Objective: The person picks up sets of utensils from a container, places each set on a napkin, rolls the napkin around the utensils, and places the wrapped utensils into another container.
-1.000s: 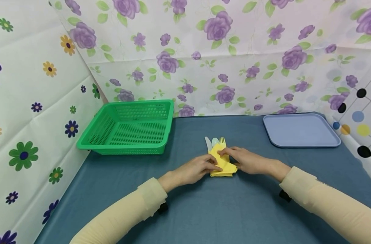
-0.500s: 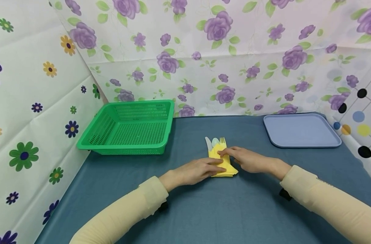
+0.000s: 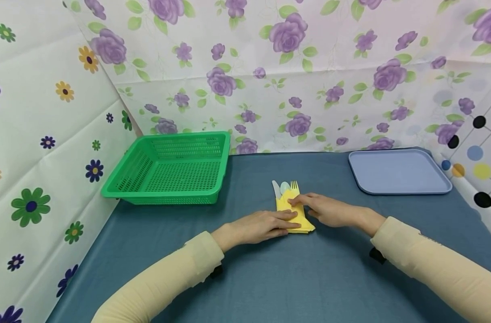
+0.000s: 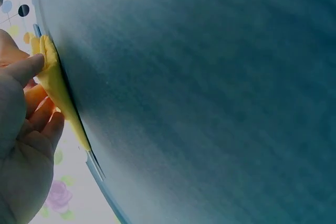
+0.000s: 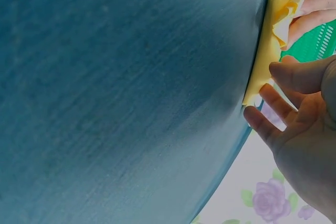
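A folded yellow napkin [image 3: 303, 220] lies on the table with a pale knife [image 3: 276, 189], a pale spoon [image 3: 284, 186] and a yellow fork [image 3: 295, 185] sticking out of its far end. My left hand [image 3: 259, 226] lies across the napkin's lower left part, its fingers extended and pressing on it. From the other side my right hand [image 3: 328, 210] touches the napkin's upper right part with its fingertips. In the right wrist view the fingers of that hand [image 5: 310, 124] are spread loosely along the napkin's edge. The cutlery's handles are hidden inside the napkin.
A green perforated basket [image 3: 189, 197] stands at the back left of the blue-covered table [image 3: 294, 282]. At the back right lies a blue-grey tray [image 3: 399, 172]. Flower-patterned sheets [image 3: 253, 54] rise behind and beside the table.
My left hand's fingers, bent at the napkin's left side a second ago, have straightened and moved right across it, pressing it. The right hand has stayed almost in place.
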{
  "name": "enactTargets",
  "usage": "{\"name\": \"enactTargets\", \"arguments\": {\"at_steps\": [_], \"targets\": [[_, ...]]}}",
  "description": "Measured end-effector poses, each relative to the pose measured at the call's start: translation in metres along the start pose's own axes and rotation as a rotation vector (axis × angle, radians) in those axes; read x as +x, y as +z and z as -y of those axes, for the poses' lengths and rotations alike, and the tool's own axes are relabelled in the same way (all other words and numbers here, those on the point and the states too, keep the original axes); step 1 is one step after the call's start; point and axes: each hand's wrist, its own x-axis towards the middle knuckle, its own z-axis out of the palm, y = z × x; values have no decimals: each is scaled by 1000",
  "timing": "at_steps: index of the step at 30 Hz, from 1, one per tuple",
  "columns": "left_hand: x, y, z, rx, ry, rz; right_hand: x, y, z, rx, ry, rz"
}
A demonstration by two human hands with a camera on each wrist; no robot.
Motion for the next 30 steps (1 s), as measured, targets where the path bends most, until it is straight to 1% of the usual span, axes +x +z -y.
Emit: {"name": "enactTargets", "arguments": {"at_steps": [6, 9, 12, 15, 19, 20, 22, 25, 28, 30], "targets": [[0, 1, 0, 42, 18, 7, 1, -1, 1, -3, -42, -9], [1, 0, 0, 61, 24, 12, 1, -2, 0, -5, -47, -12], [2, -1, 0, 58, 22, 19, 2, -3, -2, 5, -44, -5], [2, -2, 1, 6, 12, 28, 3, -2, -3, 26, -32, 3], [2, -1, 2, -111, -8, 31, 3, -1, -3, 46, -37, 1], [2, -1, 3, -129, -8, 29, 4, -1, -2, 36, -47, -3], [3, 0, 4, -143, -4, 23, 4, -1, -2, -21, -77, -24], [4, 2, 4, -110, 12, 13, 7, -2, 0, -103, -122, -42], [5, 1, 4, -73, 19, 10, 10, -3, 2, -145, -147, -19], [5, 0, 3, -62, 18, 14, 11, -4, 4, -144, -135, 20]]}}
